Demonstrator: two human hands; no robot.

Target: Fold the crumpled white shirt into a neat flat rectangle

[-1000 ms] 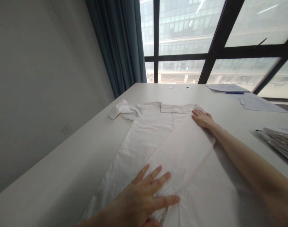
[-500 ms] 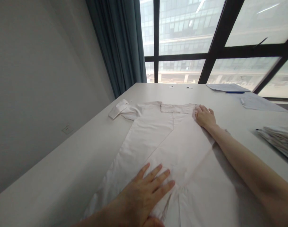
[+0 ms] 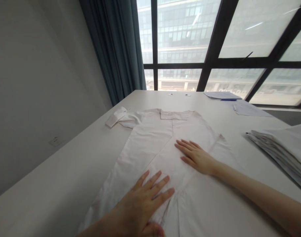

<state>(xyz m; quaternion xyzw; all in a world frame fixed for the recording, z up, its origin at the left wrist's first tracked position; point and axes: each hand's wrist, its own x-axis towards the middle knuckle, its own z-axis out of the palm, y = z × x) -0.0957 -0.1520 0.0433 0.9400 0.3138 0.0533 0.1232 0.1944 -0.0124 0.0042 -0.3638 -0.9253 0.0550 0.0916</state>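
Observation:
A white long garment, like a robe or coat (image 3: 152, 138), lies spread on the white table with its collar toward the window. Its left sleeve is folded, the cuff (image 3: 117, 117) resting beside the shoulder. My left hand (image 3: 146, 199) lies on the lower part of the garment, fingers spread. Flat on the upper right of the garment rests my right hand (image 3: 193, 155), its fingers stretched out toward the centre line. Neither hand grips the cloth. The lower end of the garment runs out of view.
A stack of folded white cloth (image 3: 281, 144) stands at the right of the table (image 3: 91, 154). Papers (image 3: 249, 108) and a blue pen (image 3: 228, 99) lie at the far right. A grey wall (image 3: 41, 82) borders the left; a blue curtain (image 3: 118, 49) and window are behind.
My right hand has moved from the garment's right shoulder down toward me and to its middle, changing from curled to flat. My left hand stays on the cloth. The view has turned slightly right.

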